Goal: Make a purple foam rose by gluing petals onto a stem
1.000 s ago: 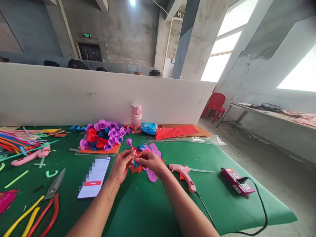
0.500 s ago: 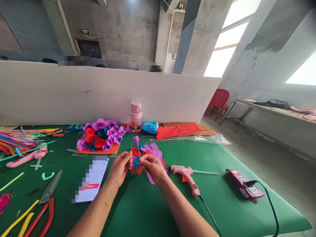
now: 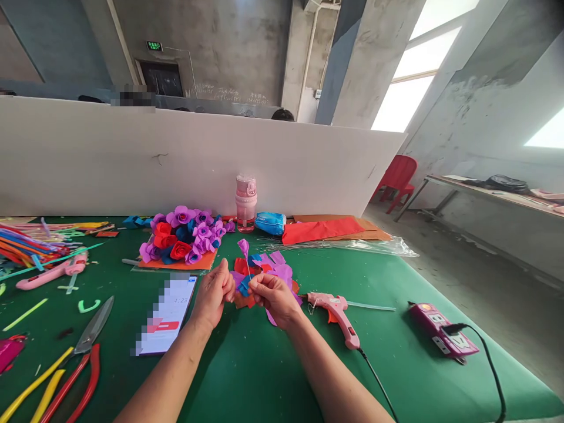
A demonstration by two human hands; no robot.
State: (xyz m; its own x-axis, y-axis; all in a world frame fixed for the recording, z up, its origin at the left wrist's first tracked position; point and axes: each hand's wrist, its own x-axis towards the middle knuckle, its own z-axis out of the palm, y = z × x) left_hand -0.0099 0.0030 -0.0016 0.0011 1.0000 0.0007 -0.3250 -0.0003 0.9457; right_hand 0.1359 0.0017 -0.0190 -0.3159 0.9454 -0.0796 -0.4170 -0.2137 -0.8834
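Note:
Between the fingertips of my right hand (image 3: 275, 294) is the thin stem of a purple paper flower (image 3: 244, 248), its small rolled head pointing up. Close beside it, my left hand (image 3: 215, 294) is closed, thumb against curled fingers. A bit of purple paper shows by its fingertips, but I cannot tell whether they hold it. Beneath and behind both hands lies a pile of cut paper petals (image 3: 282, 273) in purple, red, blue and brown, partly hidden by the hands.
A pink glue gun (image 3: 335, 308) with a glue stick lies right of the pile, near a purple power strip (image 3: 443, 332). Leftward are a phone (image 3: 176, 299), scissors (image 3: 94, 329) and finished paper flowers (image 3: 185, 235). A pink bottle (image 3: 245, 202) stands behind, before a white partition (image 3: 198, 158).
My left hand has turned a little, fingers curling tighter, and purple paper now shows by its fingertips. My right hand keeps the flower's stem in its pinch. The view has shifted slightly.

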